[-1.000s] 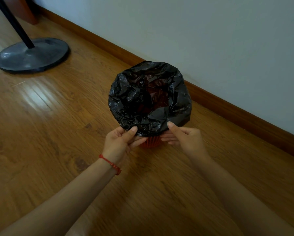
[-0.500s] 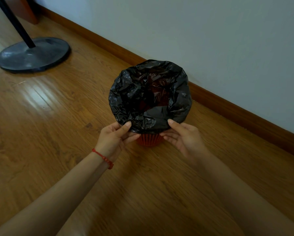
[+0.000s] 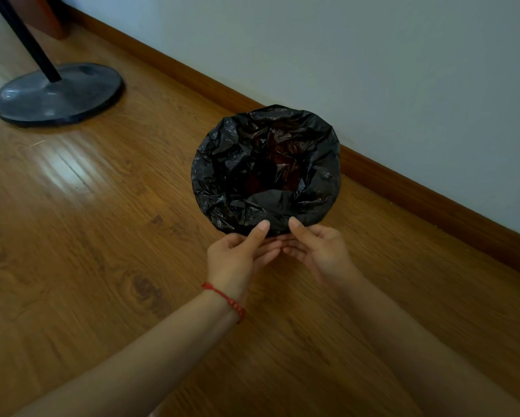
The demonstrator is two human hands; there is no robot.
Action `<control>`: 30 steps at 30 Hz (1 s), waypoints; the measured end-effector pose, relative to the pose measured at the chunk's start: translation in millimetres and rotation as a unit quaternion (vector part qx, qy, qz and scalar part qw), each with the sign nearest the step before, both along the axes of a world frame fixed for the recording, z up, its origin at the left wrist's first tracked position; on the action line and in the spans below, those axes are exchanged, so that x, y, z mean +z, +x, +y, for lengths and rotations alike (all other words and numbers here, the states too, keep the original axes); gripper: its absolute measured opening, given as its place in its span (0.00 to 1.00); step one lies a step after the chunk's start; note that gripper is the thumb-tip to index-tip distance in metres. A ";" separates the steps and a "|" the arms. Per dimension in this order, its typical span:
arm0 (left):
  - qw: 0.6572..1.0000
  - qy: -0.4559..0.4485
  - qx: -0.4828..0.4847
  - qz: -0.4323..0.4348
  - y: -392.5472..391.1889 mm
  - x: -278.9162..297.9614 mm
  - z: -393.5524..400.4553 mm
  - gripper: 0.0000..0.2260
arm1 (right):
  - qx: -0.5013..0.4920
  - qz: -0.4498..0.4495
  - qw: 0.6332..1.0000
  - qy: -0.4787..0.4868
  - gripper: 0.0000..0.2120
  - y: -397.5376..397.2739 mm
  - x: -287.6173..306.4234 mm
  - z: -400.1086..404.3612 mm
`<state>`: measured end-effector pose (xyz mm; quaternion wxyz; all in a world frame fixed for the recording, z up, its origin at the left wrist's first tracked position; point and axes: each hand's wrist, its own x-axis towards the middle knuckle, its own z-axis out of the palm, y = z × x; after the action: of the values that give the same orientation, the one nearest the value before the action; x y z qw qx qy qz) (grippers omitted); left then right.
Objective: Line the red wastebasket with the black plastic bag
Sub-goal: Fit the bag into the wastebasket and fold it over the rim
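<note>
left hand and right hand pinch the black plastic bag at the wastebasket's near rim; an even downward tug should seat it.

A single head-worn wide-angle view looks forward and steeply down from above the person's forearms, which enter from the bottom edge. It sits close over the wooden floor, facing a white wall that crosses the upper right of the frame diagonally. No second view shares the scene.
</note>
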<state>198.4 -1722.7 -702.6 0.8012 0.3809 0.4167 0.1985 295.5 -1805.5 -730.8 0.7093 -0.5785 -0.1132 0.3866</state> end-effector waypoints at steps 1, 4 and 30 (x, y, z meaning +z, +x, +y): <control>1.000 -0.002 0.004 0.001 3.2 1.2 0.6 0.08 | -0.005 -0.007 1.000 0.001 0.10 -0.2 -0.9 0.1; 1.000 -0.011 0.011 -0.004 6.4 1.5 2.6 0.06 | -0.014 -0.029 0.999 0.004 0.08 0.3 -2.6 1.5; 0.995 0.008 -0.045 -0.085 -0.5 -13.9 22.9 0.08 | 0.001 -0.129 0.991 -0.026 0.13 10.0 10.9 -30.1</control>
<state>197.9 -1699.7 -716.5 0.8388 0.3875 0.3276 0.1971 305.5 -1835.6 -720.0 0.6729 -0.6416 -0.1945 0.3126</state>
